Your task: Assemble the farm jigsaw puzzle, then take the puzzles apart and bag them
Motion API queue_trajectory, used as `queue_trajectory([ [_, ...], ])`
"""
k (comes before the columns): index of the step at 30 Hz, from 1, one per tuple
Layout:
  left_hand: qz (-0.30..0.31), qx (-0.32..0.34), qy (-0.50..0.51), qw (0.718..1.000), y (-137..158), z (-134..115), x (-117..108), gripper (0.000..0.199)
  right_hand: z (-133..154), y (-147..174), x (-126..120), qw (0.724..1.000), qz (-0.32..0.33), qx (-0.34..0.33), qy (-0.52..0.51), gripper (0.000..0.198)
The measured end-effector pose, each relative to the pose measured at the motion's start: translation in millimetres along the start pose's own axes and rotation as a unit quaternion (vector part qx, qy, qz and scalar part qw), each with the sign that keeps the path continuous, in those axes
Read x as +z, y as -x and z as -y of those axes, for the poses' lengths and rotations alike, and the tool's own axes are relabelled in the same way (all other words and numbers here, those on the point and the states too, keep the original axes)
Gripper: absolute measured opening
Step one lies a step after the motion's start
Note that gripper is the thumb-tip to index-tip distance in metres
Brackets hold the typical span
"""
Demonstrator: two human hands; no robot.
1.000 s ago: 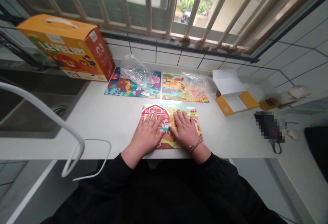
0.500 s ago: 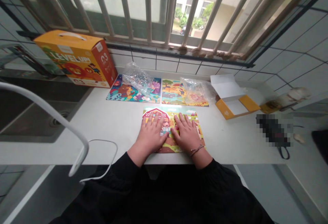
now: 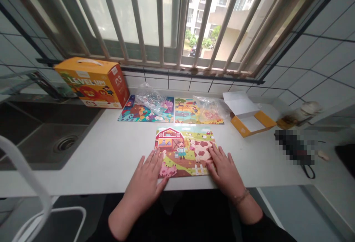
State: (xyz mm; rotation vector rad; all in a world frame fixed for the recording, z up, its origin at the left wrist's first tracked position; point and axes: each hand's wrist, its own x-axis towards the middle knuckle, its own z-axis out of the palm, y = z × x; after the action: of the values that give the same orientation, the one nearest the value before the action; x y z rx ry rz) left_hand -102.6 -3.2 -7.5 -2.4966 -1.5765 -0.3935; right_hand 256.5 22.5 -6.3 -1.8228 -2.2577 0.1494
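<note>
1. The farm puzzle point(image 3: 185, 157) lies flat between the two sets of fingertips, its picture apparently whole.
2. The step seems to be steadying or squaring its sides; adjusting it would call for light, even pressure.
3. Left hand point(image 3: 145, 181): palm down, fingers nearly together, thumb apart, tips at the left edge.
4. Right hand point(image 3: 226, 171): palm down, fingers slightly spread, tips overlapping the right edge.

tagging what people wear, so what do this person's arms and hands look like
Black sleeves end short of both wrists. A thin bracelet circles the wrist of the right hand; the left hand shows none, and neither wears a glove.
</note>
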Motion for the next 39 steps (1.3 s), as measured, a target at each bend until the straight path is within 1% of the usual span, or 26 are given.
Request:
queue_trajectory([
  [2,-0.042,0.03,-0.004,0.999,11.3,2.6,-4.8,0.068,-5.3,10.8,3.2,0.999,-0.04,-0.007,-0.022,0.057],
  [5,-0.111,0.045,0.012,0.993,16.7,1.9,-9.3,0.055,-7.2,14.0,8.5,0.994,-0.103,-0.005,-0.048,0.047],
  [8,-0.145,0.043,0.024,0.988,14.7,-1.7,-12.1,0.045,-6.3,11.1,9.9,0.988,-0.141,-0.01,-0.065,0.039],
  [12,-0.15,0.032,0.027,0.988,12.5,-4.4,-14.5,0.039,-5.3,11.0,6.4,0.983,-0.165,-0.019,-0.077,0.028],
  [15,-0.151,0.032,0.027,0.988,12.4,-4.6,-15.5,0.038,-4.4,12.3,4.5,0.983,-0.169,-0.021,-0.074,0.025],
  [39,-0.145,0.026,0.038,0.988,11.3,-6.0,-16.6,0.037,-4.4,12.5,2.6,0.983,-0.166,-0.021,-0.068,0.026],
])
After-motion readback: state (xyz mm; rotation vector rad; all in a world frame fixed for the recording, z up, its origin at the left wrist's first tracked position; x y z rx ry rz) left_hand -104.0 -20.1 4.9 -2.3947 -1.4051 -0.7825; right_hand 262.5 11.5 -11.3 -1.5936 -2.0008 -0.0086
